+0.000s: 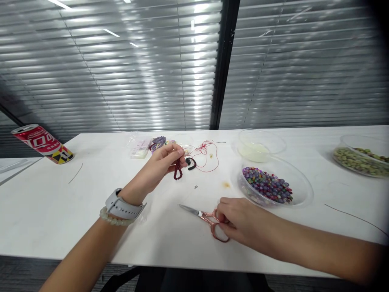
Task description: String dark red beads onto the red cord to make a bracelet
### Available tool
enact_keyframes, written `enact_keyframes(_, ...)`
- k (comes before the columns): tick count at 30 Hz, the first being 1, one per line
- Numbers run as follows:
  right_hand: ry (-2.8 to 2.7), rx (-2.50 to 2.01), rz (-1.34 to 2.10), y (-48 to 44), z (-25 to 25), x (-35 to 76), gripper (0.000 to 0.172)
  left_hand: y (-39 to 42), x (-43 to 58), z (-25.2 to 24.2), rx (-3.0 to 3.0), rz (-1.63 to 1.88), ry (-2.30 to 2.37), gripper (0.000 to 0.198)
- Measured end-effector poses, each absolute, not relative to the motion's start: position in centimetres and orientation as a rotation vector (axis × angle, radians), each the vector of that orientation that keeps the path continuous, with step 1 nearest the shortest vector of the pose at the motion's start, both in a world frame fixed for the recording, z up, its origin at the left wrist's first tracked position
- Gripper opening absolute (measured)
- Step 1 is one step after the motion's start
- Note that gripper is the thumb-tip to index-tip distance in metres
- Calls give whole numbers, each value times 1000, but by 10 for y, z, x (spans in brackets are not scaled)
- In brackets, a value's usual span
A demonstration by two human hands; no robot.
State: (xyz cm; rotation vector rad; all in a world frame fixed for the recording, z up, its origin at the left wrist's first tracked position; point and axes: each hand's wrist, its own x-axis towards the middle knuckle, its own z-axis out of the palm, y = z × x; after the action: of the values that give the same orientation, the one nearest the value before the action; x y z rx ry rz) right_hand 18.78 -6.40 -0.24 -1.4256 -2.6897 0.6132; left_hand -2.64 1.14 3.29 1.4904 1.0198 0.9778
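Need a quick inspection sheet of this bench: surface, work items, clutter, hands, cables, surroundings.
Surface: white table, things spread along its far half.
Job's things: dark red bead strand, hanging from the fingers; rose-gold scissors, flat on the table, blades closed.
Clutter: bowl of mixed beads; bowl of green beads; red can at far left; loose red thread.
Hands: left hand pinches the bead strand; right hand grips the scissors' handles.
Cables: thin wire lying at right.
Surroundings: closed blinds behind the table.

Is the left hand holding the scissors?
No, the left hand pinches a dark red bead strand, while the scissors lie on the table with their handles in the right hand.
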Motion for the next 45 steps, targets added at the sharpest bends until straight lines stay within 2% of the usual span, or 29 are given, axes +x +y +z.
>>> enact_keyframes(4, -2761, -1357, 289, -69, -11, 189, 15, 6, -34, 33, 1543, 879, 1102, 17)
enact_keyframes(8, -2871, -1079, -150, -74, -24, 197, 18, 0, -43, 34, 1598, 775, 1159, 17)
enact_keyframes(10, -2856, -1113, -147, -76, -27, 202, 18, -2, -47, 35, 1616, 727, 1176, 16)
enact_keyframes(13, -2708, -1356, 262, -76, -25, 210, 16, -4, -53, 37, 1628, 682, 1193, 15)
enact_keyframes(17, -2315, -1492, 1099, -75, -14, 217, 24, -7, -62, 38, 1624, 667, 1202, 14)
enact_keyframes(20, -1726, -1395, 1875, -76, -10, 215, 41, -12, -65, 39, 1629, 653, 1183, 16)
enact_keyframes(22, -1423, -1276, 2126, -76, -9, 210, 38, -16, -64, 40, 1635, 647, 1171, 17)
enact_keyframes(25, -1251, -1137, 2171, -74, -4, 202, 30, -22, -61, 39, 1629, 638, 1151, 18)
enact_keyframes(29, -1282, -1011, 2184, -69, 5, 195, 52, -29, -60, 33, 1578, 649, 1119, 16)
enact_keyframes(31, -1338, -961, 2231, -68, 5, 193, 58, -32, -61, 31, 1550, 637, 1113, 16)
enact_keyframes(45, -1437, -917, 2225, -72, -11, 192, 62, -42, -52, 34, 1485, 574, 1053, 16)
